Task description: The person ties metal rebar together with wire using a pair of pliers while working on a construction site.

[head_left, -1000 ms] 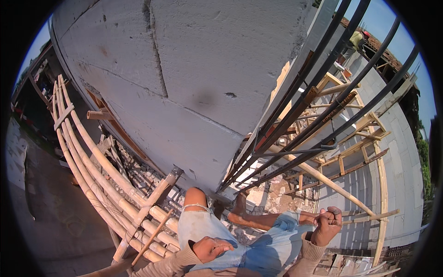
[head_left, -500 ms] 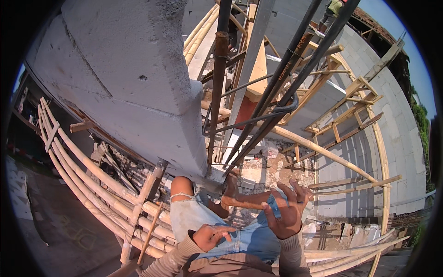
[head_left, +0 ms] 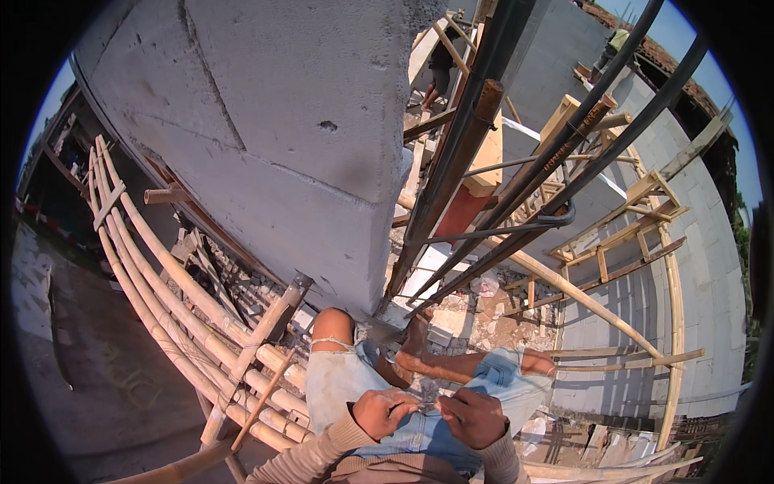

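Note:
My left hand (head_left: 385,414) and my right hand (head_left: 474,417) are close together above my lap, fingertips facing each other. Each is closed in a pinch. Between them stretches a small, thin, greyish see-through piece (head_left: 428,394), which looks like plastic film; its exact kind is too small to make out. Beneath the hands are my worn light-blue denim shorts (head_left: 339,383). My bare legs are bent, and a foot (head_left: 413,345) rests near the base of the block wall.
A grey block wall (head_left: 274,153) rises just ahead on the left. Dark steel bars (head_left: 556,157) with a bent tie stand upright beside its edge. Bamboo poles (head_left: 189,331) run along my left. Timber framing (head_left: 621,234) and rubble (head_left: 484,310) lie to the right. Another person (head_left: 614,44) is far off.
My right hand has come down and inward from a raised, spread pose to a pinch. My left hand has shifted slightly right, and the greyish piece now shows between them. The view has shifted.

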Tool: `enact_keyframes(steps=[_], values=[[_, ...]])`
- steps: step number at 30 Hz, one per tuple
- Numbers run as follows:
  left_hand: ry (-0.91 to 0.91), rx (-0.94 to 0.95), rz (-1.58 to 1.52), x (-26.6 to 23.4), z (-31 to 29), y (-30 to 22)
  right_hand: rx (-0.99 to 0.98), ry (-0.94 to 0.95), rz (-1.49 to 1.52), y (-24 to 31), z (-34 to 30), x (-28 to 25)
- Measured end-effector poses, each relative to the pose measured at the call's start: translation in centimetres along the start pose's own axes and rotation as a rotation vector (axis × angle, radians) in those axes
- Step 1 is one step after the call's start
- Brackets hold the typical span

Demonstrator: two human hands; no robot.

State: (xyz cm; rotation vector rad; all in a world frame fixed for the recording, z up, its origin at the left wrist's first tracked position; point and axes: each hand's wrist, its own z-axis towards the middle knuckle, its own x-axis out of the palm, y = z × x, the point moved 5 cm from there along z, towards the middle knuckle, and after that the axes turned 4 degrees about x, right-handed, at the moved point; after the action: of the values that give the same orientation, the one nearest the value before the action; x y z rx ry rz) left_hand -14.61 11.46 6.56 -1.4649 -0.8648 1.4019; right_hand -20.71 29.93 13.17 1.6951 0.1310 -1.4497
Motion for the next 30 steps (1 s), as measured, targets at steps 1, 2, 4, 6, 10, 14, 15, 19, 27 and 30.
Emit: enact_keyframes(steps=[1, 2, 4, 6, 10, 14, 15, 19, 27, 30], values=[[-0.021, -0.004, 0.031, 0.1, 0.0, -0.1, -0.011, -0.012, -0.031, 0.1, 0.1, 0.0], [-0.039, -0.003, 0.067, 0.0, 0.2, -0.2, -0.017, -0.037, -0.055, 0.1, 0.3, 0.0], [-0.075, 0.029, 0.042, 0.1, 0.5, -0.6, -0.044, -0.076, -0.047, 0.4, 0.7, 0.2], [-0.080, 0.070, 0.055, 0.2, 0.9, -0.9, -0.074, -0.107, 0.023, 0.8, 1.0, 0.4], [-0.042, 0.153, 0.086, -0.1, 1.6, -1.3, -0.071, -0.063, 0.006, 1.3, 1.2, 0.4], [0.037, 0.154, 0.147, -1.1, 2.4, -2.4, -0.027, -0.031, 0.017, 1.4, 1.5, -0.8], [-0.017, 0.253, 0.210, -1.5, 2.6, -3.5, 0.005, -0.011, 0.017, 1.3, 1.7, -1.1], [-0.105, 0.466, 0.418, -2.3, 3.6, -7.0, -0.021, -0.174, 0.118, 1.9, 2.0, -3.3], [-0.087, 0.614, 0.530, -3.6, 5.2, -10.6, -0.071, -0.247, 0.147, 2.3, 2.1, -6.3], [-0.148, 0.674, 0.428, -4.5, 6.2, -12.4, -0.066, -0.315, 0.205, 2.1, 1.9, -7.6]])
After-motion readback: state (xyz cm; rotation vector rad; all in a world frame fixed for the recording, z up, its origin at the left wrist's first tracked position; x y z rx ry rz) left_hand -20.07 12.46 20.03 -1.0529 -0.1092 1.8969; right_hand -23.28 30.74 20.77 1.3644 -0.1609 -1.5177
